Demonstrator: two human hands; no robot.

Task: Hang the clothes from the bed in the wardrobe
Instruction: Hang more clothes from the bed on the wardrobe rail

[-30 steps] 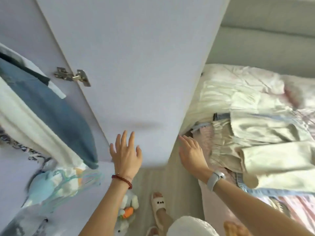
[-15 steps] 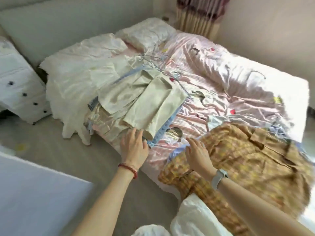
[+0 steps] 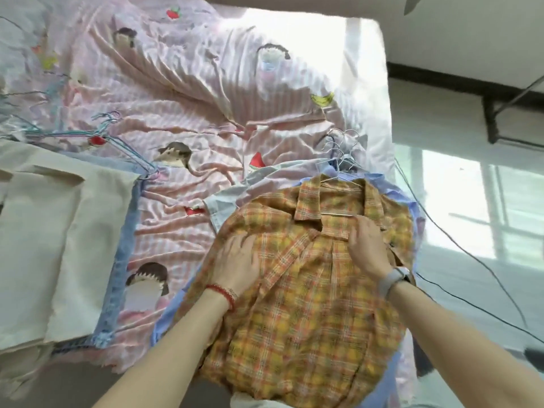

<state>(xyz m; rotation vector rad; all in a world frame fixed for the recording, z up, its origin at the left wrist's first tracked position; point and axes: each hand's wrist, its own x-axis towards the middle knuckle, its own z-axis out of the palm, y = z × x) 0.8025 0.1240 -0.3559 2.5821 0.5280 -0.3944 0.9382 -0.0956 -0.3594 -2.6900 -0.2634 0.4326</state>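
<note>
Task status, judged from the present layout: incomplete. Several garments still on the bed [image 3: 206, 92]; wardrobe not in view.

Remaining items:
- Plaid shirt [image 3: 309, 290], orange and yellow, at the near right edge of the bed, on top of a stack.
- Blue garment [image 3: 412, 201] directly beneath, visible only as an edge around the plaid shirt.
- Cream garment [image 3: 59, 231] with a denim piece [image 3: 123, 245] under it, at the near left, well apart from the plaid stack.
- Loose coloured wire hangers [image 3: 117, 134] just beyond the cream garment.

Orientation of the plaid shirt: flat, front side up, collar toward the far right, hem toward the near edge. Long axis from near to far, tilted slightly right at the far end. Metal hanger hooks [image 3: 341, 148] protruding past the collar, pointing far; a hanger bar visible inside the open collar, so apparently already on a hanger.

Hand state:
- Left hand [image 3: 238, 260]: fingers straight and spread, flat on the left chest panel of the shirt. No grip.
- Right hand [image 3: 365, 245]: resting on the shirt just below the collar, fingertips at the placket. Fingers mostly extended; pinch on the fabric not confirmed, image slightly blurred.

Next step, as estimated: grasp at the hook end, lift clear of the blue garment, carry to the wardrobe. Risk of dragging the lower hangers along, hooks being bunched together.
</note>
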